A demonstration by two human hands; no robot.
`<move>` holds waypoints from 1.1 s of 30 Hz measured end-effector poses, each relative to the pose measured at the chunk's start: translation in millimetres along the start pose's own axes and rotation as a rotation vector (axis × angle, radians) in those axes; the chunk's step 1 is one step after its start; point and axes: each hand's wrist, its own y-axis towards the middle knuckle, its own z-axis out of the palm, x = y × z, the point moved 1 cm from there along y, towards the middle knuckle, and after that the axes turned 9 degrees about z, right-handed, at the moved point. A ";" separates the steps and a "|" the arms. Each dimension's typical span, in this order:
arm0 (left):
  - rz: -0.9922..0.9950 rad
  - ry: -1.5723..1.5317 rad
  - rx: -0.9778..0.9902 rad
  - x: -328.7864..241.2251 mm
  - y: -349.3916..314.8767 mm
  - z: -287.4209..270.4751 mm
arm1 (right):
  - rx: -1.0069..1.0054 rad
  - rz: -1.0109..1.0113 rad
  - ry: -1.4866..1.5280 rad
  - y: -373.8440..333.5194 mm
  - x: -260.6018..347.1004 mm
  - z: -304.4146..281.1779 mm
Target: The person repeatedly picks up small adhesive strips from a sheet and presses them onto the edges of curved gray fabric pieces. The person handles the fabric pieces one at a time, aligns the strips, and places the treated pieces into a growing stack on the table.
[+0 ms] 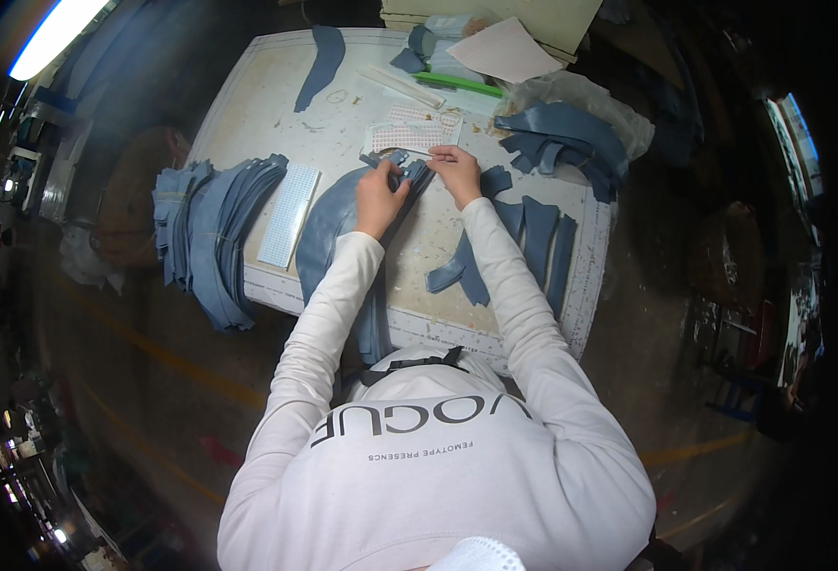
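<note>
A stack of curved blue-grey cut pieces [328, 224], of fabric or leather, lies at the middle of the table and hangs over its near edge. My left hand [381, 198] has its fingers curled on the far end of this stack. Just right of it, my right hand [455, 174] is closed in a pinch by the stack's tip. Whatever sits between those fingertips is too small to make out. Right beyond both hands lies a white sheet with rows of small reddish labels [405, 135].
At the left edge stands a thick bundle of blue-grey pieces [214, 228], beside a pale blue dotted sheet [288, 216]. More strips [538, 238] lie under and beside my right forearm. A heap [571, 138], clear plastic, a green strip [457, 84] and papers [502, 49] occupy the far right.
</note>
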 end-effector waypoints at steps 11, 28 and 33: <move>0.052 0.065 0.043 -5.3 1.7 -3.4 | 0.043 -0.057 -0.034 2.0 -10.1 9.9; 0.072 0.103 0.069 -2.7 -1.2 2.4 | -0.038 -0.279 -0.267 -4.4 5.3 12.9; 0.014 0.024 0.017 -4.6 -0.3 -2.1 | -0.167 -0.270 -0.256 -0.6 1.4 5.7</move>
